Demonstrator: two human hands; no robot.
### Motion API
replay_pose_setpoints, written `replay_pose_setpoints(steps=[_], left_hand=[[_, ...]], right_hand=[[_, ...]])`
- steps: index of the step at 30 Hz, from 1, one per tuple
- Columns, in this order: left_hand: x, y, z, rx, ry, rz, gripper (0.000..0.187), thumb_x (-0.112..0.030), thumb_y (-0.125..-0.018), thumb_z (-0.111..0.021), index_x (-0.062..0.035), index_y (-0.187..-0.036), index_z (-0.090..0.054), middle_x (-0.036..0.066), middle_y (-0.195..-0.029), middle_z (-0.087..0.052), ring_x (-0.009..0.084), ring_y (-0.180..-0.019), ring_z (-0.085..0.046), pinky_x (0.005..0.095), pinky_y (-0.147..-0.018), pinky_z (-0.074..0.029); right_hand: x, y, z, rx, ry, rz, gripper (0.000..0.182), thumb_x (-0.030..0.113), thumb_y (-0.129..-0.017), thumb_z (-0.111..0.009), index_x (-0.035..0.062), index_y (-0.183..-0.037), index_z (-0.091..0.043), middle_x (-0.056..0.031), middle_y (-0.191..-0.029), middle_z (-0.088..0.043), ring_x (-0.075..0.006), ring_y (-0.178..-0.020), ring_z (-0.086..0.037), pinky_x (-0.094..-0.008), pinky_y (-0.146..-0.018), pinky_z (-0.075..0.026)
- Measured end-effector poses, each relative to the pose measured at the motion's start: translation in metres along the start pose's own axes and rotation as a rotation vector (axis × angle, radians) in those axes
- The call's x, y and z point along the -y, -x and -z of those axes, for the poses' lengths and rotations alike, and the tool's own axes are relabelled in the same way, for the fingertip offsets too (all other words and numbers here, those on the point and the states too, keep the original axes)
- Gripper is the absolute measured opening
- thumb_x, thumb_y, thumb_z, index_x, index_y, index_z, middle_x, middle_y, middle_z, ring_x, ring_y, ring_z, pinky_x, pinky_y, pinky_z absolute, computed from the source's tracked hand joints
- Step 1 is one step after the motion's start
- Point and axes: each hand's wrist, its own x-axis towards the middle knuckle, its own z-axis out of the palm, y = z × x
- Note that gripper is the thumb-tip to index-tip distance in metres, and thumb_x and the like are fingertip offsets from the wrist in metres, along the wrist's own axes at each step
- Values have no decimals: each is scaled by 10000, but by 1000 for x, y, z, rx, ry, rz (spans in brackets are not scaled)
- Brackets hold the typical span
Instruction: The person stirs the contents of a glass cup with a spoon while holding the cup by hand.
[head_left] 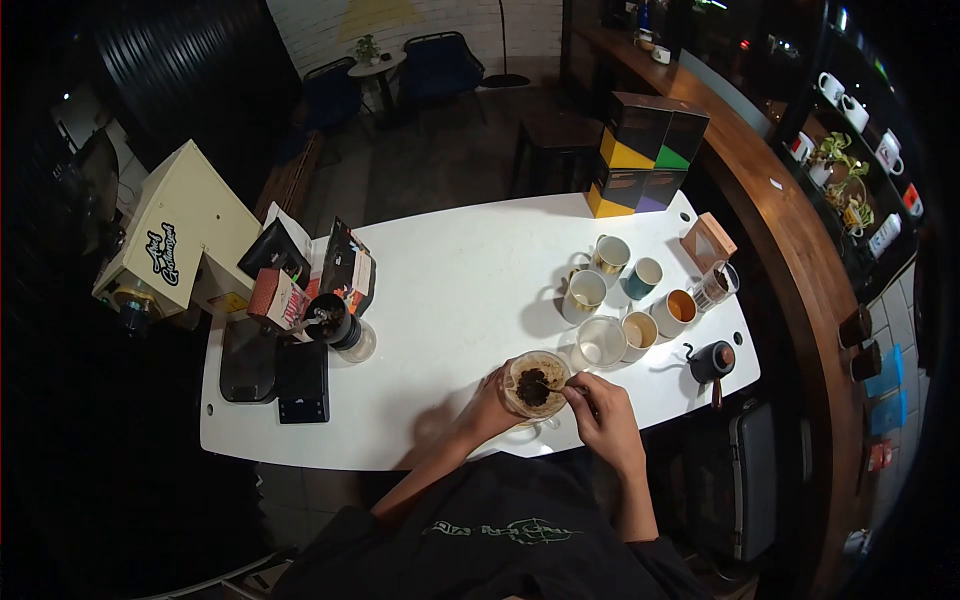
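At the near edge of the white table, my left hand (489, 408) is wrapped round the side of a coffee dripper (515, 372) lined with a pale filter. Dark coffee grounds (533, 387) lie in its middle. My right hand (606, 416) pinches the thin handle of what looks like a spoon (555, 387), whose far end reaches into the grounds. What stands under the dripper is mostly hidden. Just beyond my right hand are a clear glass vessel (601, 342) and a beige cup (640, 331).
Several mugs stand farther right, including a white mug (584, 293) and an orange-lined cup (678, 309). A black gooseneck kettle (711, 361) sits at the right edge. On the left are a hand grinder (334, 322), a black scale (303, 384) and a cream machine (190, 235). Stacked boxes (648, 150) stand behind.
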Motion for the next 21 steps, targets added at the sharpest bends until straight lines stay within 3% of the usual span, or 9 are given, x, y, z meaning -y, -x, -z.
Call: replay_pose_setpoints(steps=[11,21], left_hand=[[5,-2,-1,10,-37,-21,693,-293,-704,-943,-76,-1286,-637,141,-1239,-683,329,-1168,-660,443,-1029,-525],[12,-1,-3,10,37,-19,738,-286,-685,-954,-66,-1303,-615,139,-1255,-683,332,-1179,-656,444,-1031,-520]], right_hand=[[-1,-2,-2,3,-46,-63,101,103,-987,-649,3,-979,-661,-170,-859,-674,-384,-727,-660,-434,-646,-499],[-3,-1,-6,-47,17,11,86,90,-986,-645,7,-992,-669,-156,-851,-666,-372,-691,-654,-430,-620,-501]])
